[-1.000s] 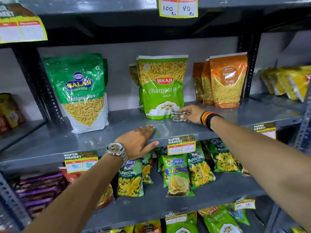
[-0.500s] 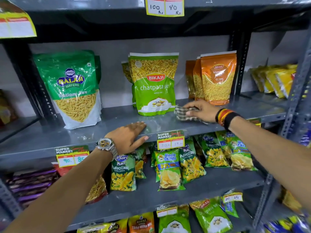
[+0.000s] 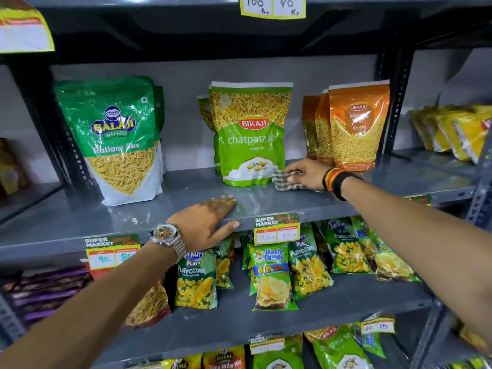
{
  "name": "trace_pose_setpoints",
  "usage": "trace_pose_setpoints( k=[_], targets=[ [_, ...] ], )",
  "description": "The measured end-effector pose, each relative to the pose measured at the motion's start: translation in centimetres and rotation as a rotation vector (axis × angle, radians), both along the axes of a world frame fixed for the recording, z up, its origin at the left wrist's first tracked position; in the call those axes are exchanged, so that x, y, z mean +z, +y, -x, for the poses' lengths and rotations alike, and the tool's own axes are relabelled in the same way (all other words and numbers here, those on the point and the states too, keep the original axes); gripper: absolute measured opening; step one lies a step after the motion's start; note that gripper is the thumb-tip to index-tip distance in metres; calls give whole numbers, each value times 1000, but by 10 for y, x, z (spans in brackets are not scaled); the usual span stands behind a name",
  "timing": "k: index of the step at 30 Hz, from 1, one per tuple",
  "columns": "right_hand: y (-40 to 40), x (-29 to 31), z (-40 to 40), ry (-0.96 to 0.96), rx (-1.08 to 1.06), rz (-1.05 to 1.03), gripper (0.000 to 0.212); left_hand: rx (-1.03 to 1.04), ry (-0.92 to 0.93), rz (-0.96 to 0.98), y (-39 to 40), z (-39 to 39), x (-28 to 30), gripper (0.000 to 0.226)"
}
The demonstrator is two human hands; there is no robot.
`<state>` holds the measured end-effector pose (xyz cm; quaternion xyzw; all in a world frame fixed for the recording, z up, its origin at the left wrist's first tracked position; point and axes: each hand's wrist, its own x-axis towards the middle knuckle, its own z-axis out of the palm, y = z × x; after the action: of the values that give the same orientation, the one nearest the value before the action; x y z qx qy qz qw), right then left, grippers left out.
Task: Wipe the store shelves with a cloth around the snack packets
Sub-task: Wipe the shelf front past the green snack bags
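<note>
My right hand (image 3: 306, 173) presses a checked cloth (image 3: 282, 181) flat on the grey shelf (image 3: 111, 222), right beside the lower right corner of the light green Bikaji chatpata packet (image 3: 251, 134). My left hand (image 3: 207, 222) lies flat, fingers spread, on the shelf's front edge and holds nothing. A dark green Balaji packet (image 3: 117, 139) stands upright at the left. Orange Bikaji packets (image 3: 356, 126) stand at the right, just behind my right wrist.
Price tags (image 3: 277, 229) hang off the shelf's front lip. Small chip and puffcorn packets (image 3: 271, 275) fill the lower shelf. Yellow packets (image 3: 458, 131) sit on the neighbouring shelf to the right. A dark upright post (image 3: 394, 102) bounds the bay; another shelf overhangs above.
My right hand and the cloth slid a little to the right and back again along the shelf in front of the light green packet. My left hand stayed put on the edge.
</note>
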<state>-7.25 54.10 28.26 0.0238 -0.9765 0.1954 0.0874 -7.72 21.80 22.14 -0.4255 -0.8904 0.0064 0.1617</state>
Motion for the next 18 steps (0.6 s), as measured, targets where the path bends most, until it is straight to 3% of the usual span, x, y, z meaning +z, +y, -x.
trace_pose_setpoints(
  k=[8,12,18],
  targets=[
    [-9,-5,16,-135,79,-231,44,-36,9,4,2,1,2,93],
    [-9,14,-18,-288,258,-121,41,-74,27,6,20,-2,7,84],
    [42,6,-6,-31,-12,-72,38,-70,51,11,69,-11,13,82]
  ],
)
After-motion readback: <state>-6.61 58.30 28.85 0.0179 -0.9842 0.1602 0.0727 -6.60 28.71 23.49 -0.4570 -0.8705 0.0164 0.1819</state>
